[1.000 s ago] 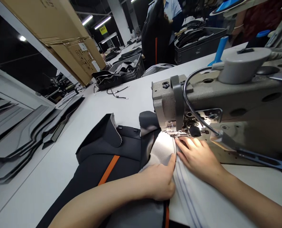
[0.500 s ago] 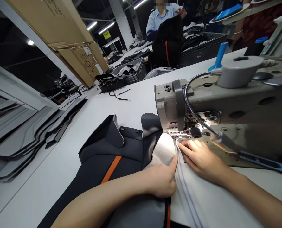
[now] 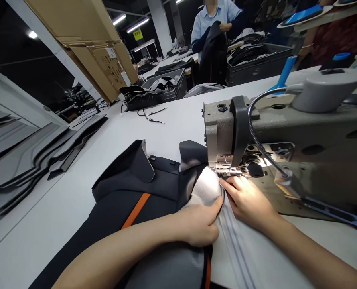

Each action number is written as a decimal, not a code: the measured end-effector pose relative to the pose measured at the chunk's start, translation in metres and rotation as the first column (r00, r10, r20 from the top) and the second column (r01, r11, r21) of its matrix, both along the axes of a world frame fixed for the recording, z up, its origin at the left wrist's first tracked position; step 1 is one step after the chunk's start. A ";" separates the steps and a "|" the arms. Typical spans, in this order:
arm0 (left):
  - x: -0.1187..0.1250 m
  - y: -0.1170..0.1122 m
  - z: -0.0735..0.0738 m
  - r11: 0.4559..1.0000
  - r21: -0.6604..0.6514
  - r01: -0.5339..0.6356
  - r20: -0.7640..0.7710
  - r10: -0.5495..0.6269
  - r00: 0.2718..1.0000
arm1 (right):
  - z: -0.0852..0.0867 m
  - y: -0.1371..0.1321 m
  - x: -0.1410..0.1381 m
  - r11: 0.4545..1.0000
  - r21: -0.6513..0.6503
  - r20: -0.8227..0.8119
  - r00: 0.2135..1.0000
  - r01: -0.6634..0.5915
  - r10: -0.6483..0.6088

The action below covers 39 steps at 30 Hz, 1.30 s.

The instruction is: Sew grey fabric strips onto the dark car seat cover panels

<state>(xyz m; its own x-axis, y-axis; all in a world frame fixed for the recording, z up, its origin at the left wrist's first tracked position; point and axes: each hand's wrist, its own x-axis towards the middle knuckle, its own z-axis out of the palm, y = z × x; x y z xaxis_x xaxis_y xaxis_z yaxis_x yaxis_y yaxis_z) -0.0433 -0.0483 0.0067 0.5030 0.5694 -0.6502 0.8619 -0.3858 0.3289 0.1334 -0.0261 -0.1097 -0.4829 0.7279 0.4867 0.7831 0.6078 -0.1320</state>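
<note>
Far left of the left hand, stacked grey panels (image 3: pixel 31 160) lie in overlapping layers. Well beyond that hand, up and to the left, brown cardboard boxes (image 3: pixel 103 68) with printed marks. Nearer, a dark fabric piece (image 3: pixel 163 184) spreads over the white worktop (image 3: pixel 79 156), mostly to the left of the left hand and beyond it; an orange stripe (image 3: pixel 138 208) runs slantwise across it, and one flap folds up at its far edge. Past the fabric, well ahead of the left hand, a thin black cord (image 3: pixel 151 119), then a grey crate (image 3: pixel 178 86) filled with cloth. Left hand (image 3: pixel 198 224): index finger extended, its tip pressing on the edge of a pale panel (image 3: pixel 205 186); other fingers curled, and whether they grip anything cannot be told. The pale panel reaches from that finger forward to the needle area. Far ahead of both hands, a co-worker in a light blue shirt (image 3: pixel 198 26) holds up another dark piece (image 3: pixel 213 52). Between the hands and running toward the wearer, a white strip (image 3: pixel 235 241) with blue lines. Right hand (image 3: pixel 250 200): fingers bent, tips at the pale panel's edge; pinch or mere touch, unclear. Directly ahead and to the right of it, a sewing machine (image 3: pixel 277 128); just right, a lit lamp (image 3: pixel 289 182).
</note>
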 end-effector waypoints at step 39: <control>0.017 -0.126 -0.037 0.842 0.527 -0.114 -0.232 0.271 0.934 | 0.001 -0.023 0.022 0.984 -0.176 -0.119 0.991 0.035 -0.056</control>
